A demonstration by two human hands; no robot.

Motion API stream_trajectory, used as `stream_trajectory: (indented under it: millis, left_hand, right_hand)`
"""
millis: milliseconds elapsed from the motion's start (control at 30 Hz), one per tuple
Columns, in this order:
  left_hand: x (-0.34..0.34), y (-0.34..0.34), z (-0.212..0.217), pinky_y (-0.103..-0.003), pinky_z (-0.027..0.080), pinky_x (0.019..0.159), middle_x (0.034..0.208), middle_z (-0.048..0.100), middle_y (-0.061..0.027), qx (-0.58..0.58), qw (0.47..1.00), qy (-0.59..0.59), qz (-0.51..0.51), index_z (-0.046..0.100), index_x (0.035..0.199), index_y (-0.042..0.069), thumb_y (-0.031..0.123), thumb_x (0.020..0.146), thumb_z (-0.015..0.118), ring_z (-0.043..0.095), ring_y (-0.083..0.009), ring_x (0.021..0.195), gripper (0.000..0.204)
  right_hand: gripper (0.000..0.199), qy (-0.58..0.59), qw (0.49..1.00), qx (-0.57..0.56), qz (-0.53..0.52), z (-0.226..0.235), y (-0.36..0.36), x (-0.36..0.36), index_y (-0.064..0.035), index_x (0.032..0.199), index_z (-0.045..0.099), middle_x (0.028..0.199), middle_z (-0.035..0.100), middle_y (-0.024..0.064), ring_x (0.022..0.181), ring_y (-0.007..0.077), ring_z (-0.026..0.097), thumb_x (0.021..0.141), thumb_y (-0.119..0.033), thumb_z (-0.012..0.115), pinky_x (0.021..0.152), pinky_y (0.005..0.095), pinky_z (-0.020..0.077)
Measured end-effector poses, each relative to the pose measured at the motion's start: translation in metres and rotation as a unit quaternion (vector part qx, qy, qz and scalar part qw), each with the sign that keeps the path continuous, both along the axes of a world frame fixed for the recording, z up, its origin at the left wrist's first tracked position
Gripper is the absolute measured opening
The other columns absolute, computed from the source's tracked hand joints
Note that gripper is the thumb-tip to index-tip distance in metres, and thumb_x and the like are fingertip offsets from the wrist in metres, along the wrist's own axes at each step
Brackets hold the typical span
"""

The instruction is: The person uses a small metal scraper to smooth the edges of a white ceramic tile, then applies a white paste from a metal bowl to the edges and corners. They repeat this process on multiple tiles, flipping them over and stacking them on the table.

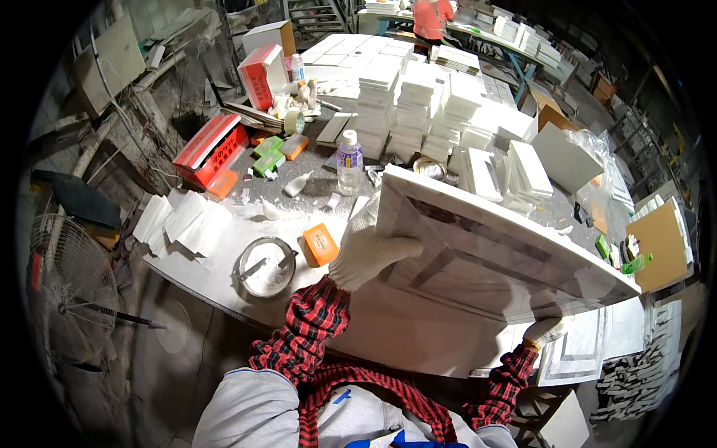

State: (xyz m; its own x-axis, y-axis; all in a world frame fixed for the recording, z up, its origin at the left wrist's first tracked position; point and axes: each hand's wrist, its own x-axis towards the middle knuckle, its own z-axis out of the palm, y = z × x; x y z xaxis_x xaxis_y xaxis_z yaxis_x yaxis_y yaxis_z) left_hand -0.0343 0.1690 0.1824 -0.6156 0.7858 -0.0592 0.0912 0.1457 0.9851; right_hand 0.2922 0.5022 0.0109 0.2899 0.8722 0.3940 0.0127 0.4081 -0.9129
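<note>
A large, polished white-and-grey stone panel (pixel 478 261) with darker inlaid bands is tilted up above the near side of the table. My left hand (pixel 373 250), in a white knit glove, grips its left edge, thumb lying across the face. My right hand (pixel 549 331), also gloved, is at the lower right edge; its fingers are partly hidden. Left of my left hand lie an orange box (pixel 321 245) and a metal bowl (pixel 291 284) of white paste or powder with tools in it.
A bottle of clear liquid (pixel 349 160) stands beyond the panel, before stacks of white tiles (pixel 376 104). Red boxes (pixel 211 151) and paper sheets (pixel 196 224) are at left, near a floor fan (pixel 71 299). Another inlaid panel (pixel 575 355) lies at right. A person (pixel 432 19) is far back.
</note>
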Motion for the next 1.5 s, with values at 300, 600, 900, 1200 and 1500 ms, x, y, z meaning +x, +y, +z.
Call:
stream_trajectory:
  millis: [300, 600, 900, 1200, 1500]
  left_hand:
    - [0.005, 0.007, -0.015, -0.028, 0.05, 0.08, 0.095, 0.073, -0.0065, 0.059, 0.992, -0.093, 0.056, 0.072, 0.109, -0.001, 0.033, 0.085, 0.074, 0.064, -0.0121, 0.091, 0.042]
    - [0.034, -0.029, 0.009, -0.029, 0.05, 0.082, 0.101, 0.071, -0.0075, 0.079, 0.99, -0.108, 0.045, 0.067, 0.114, -0.002, 0.031, 0.089, 0.075, 0.062, -0.0123, 0.092, 0.043]
    - [0.038, -0.023, -0.037, -0.033, 0.049, 0.083, 0.101, 0.071, -0.0117, 0.028, 0.993, -0.114, -0.003, 0.064, 0.115, -0.005, 0.045, 0.085, 0.076, 0.063, -0.0183, 0.091, 0.06]
    - [0.023, -0.017, -0.101, -0.037, 0.046, 0.095, 0.115, 0.066, -0.0241, -0.066, 0.989, -0.125, 0.048, 0.056, 0.121, -0.017, 0.06, 0.078, 0.077, 0.061, -0.0278, 0.107, 0.091]
    - [0.033, -0.025, -0.095, -0.028, 0.046, 0.078, 0.099, 0.065, -0.0096, -0.09, 0.96, -0.218, 0.15, 0.062, 0.113, -0.011, 0.053, 0.08, 0.079, 0.056, -0.0133, 0.088, 0.074]
  right_hand:
    - [0.026, 0.033, 0.998, 0.024, 0.054, 0.032, -0.009, -0.026, -0.001, 0.106, 0.06, 0.088, 0.06, 0.0081, 0.067, 0.0167, 0.055, 0.094, -0.022, 0.05, 0.052, 0.0316, 0.0455]
    - [0.036, -0.039, 0.988, -0.072, 0.134, 0.076, -0.054, 0.049, -0.0003, 0.121, 0.06, 0.104, 0.065, 0.009, 0.086, 0.0207, 0.061, 0.096, -0.023, 0.047, 0.075, 0.0338, 0.0506]
    - [0.031, 0.084, 0.965, -0.24, 0.058, 0.032, -0.125, 0.076, -0.0056, 0.119, 0.062, 0.11, 0.065, 0.0058, 0.097, 0.022, 0.062, 0.1, -0.026, 0.05, 0.087, 0.0361, 0.051]
    - [0.038, 0.004, 0.956, -0.293, 0.025, -0.02, -0.131, 0.08, 0.0013, 0.116, 0.061, 0.108, 0.065, 0.0093, 0.093, 0.022, 0.06, 0.098, -0.03, 0.052, 0.085, 0.0366, 0.0487]
    - [0.051, -0.176, 0.96, -0.206, 0.075, -0.007, -0.071, 0.05, 0.0043, 0.13, 0.056, 0.126, 0.06, 0.0124, 0.11, 0.0246, 0.055, 0.098, -0.034, 0.052, 0.1, 0.037, 0.0405]
